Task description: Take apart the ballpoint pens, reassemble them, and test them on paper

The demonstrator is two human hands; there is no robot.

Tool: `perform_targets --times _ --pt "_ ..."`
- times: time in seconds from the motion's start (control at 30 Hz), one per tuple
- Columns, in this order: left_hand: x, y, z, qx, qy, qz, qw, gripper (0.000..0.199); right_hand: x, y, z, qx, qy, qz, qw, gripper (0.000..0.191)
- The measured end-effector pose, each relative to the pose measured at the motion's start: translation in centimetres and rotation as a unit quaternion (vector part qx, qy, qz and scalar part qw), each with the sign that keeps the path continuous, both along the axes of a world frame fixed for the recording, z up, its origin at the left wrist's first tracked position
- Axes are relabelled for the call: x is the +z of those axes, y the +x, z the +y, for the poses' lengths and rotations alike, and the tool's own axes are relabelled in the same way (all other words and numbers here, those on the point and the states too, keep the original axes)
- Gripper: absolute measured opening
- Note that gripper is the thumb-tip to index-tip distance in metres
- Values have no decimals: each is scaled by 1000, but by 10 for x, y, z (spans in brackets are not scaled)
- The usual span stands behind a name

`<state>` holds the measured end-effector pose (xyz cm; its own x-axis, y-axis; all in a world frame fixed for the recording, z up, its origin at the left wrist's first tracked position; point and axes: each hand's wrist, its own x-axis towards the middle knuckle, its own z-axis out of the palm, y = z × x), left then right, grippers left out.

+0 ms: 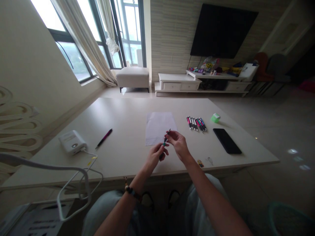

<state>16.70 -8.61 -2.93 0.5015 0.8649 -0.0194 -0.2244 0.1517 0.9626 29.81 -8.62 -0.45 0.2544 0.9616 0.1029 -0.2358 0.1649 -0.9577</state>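
Left hand (155,156): clenched around lower barrel of slim teal-and-black pen (165,141). Right hand (178,146): firm pinch on upper end, pen tilted between both hands. Sheet of white paper (159,127): just beyond hands.

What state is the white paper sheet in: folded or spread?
Spread: the white paper sheet lies flat on the pale tabletop, no fold showing.

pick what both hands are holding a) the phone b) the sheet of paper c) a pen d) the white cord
C: the left hand grips a pen lower down, while the right hand pinches it higher up.
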Motion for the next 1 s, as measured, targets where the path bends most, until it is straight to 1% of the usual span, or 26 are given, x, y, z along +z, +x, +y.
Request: perform_targets --times 0.17,0.3,0.4,0.53,0.7,0.83,0.9,0.93,1.0 --pt "5 1 -5 -10 -3 -22 1000 52 8 2 -1 -23 18 16 999 32" --pt "10 3 -5 -6 -14 -21 1000 47 15 4 -2 -29 24 -29 999 36" --pt "11 4 -3 2 -13 7 1000 43 19 5 -3 -30 31 -61 997 37" --pt "15 6 -2 22 -5 47 999 40 26 4 -2 -32 35 -59 997 36" --pt "20 7 -5 40 26 57 997 36 31 5 0 -49 43 -51 997 33" --pt "18 5 -6 46 46 62 996 33 35 3 2 -47 33 -55 997 34" --pt "18 4 -5 51 51 63 995 33 40 5 5 -48 42 -46 997 34" --pt "18 5 -4 53 52 64 995 33 42 8 6 -59 51 -38 996 34" --pt "19 6 -3 59 50 65 995 33 43 19 8 -111 65 -30 991 34"
